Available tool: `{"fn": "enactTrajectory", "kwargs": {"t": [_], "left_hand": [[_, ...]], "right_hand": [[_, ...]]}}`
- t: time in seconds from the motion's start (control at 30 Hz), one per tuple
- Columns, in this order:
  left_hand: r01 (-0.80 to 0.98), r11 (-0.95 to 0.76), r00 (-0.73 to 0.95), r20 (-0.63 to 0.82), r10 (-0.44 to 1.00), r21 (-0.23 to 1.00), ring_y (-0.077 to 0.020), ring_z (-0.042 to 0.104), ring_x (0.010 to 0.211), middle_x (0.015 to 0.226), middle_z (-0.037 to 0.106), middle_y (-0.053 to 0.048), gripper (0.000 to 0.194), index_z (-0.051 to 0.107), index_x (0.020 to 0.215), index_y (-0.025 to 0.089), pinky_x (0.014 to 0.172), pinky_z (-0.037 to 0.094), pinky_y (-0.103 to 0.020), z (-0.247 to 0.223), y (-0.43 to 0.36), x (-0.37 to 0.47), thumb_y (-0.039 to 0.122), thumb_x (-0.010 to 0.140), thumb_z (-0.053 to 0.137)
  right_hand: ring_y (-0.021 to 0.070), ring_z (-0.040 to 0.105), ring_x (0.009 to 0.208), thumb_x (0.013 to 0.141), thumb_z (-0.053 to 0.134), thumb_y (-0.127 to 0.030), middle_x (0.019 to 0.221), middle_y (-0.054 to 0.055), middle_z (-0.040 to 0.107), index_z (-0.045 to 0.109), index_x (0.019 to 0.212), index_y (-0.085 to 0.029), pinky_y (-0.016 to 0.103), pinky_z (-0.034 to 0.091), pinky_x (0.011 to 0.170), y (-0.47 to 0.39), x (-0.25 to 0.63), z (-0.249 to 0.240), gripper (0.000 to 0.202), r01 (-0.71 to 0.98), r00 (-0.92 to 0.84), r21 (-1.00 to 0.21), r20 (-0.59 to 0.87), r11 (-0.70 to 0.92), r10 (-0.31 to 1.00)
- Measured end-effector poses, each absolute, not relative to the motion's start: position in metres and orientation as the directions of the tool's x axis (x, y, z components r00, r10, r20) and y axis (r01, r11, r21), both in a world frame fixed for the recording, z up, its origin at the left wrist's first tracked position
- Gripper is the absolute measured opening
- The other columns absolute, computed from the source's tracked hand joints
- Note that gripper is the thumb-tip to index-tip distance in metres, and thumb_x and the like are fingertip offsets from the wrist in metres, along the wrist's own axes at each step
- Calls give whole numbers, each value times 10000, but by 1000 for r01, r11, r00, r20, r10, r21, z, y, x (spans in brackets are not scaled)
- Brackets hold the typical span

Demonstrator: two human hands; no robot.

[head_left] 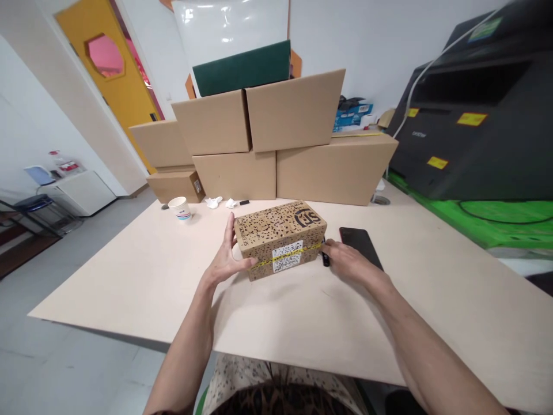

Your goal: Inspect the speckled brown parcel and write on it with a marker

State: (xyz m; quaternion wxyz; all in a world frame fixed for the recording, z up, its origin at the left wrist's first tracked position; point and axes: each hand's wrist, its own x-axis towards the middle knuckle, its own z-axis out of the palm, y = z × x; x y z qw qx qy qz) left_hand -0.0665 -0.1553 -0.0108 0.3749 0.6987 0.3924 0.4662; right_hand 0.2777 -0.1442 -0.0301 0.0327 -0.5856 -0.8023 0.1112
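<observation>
1. Speckled parcel [280, 237], marked "SF" and bearing a white barcode label, lay between both hands.
2. Left hand [227, 256], fingers spread, pressed its end.
3. Right hand [345, 260] pinched a black pen [325, 257] against the opposite end.

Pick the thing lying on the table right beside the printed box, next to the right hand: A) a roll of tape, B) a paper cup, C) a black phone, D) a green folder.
C: the black phone lies flat on the table just right of the printed box, close to the right hand; the paper cup stands far off to the left.
</observation>
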Motion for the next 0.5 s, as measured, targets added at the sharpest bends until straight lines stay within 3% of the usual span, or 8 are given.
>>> {"fn": "enactTrajectory", "kwargs": {"t": [0.13, 0.3, 0.43, 0.5], "left_hand": [[202, -393, 269, 335, 903, 897, -449, 307, 1575, 1727, 261, -185, 1438, -72, 1681, 332, 1285, 214, -681, -11, -156, -64, 507, 657, 922], [196, -425, 261, 371, 891, 884, -460, 313, 1566, 1737, 219, -187, 1408, -47, 1680, 344, 1270, 243, -692, -16, -154, -63, 491, 668, 921], [196, -441, 234, 395, 888, 876, -464, 317, 1556, 1725, 210, -187, 1390, -26, 1679, 351, 1256, 257, -698, -22, -152, -63, 489, 668, 918], [193, -449, 226, 406, 886, 872, -469, 327, 1546, 1710, 234, -192, 1381, -6, 1682, 344, 1246, 274, -704, -24, -152, -62, 494, 665, 917]], "right_hand": [[266, 651, 1152, 902, 428, -18, 1216, 186, 671, 675, 1265, -117, 333, 449, 945, -143, 276, -32, 449, 936, -306, -196, -48, 292, 951], [287, 623, 1150, 886, 487, -77, 1192, 192, 640, 648, 1147, -117, 341, 458, 934, -147, 271, -28, 310, 932, -306, -193, 33, 306, 952], [256, 657, 974, 940, 456, -173, 1056, 141, 679, 583, 1036, -189, 341, 474, 829, -145, 278, -32, 160, 910, -243, -302, 167, 284, 956], [242, 646, 797, 970, 461, -293, 893, 91, 675, 524, 958, -231, 351, 471, 732, -140, 284, -33, 89, 876, -93, -431, 286, 215, 954]]}}
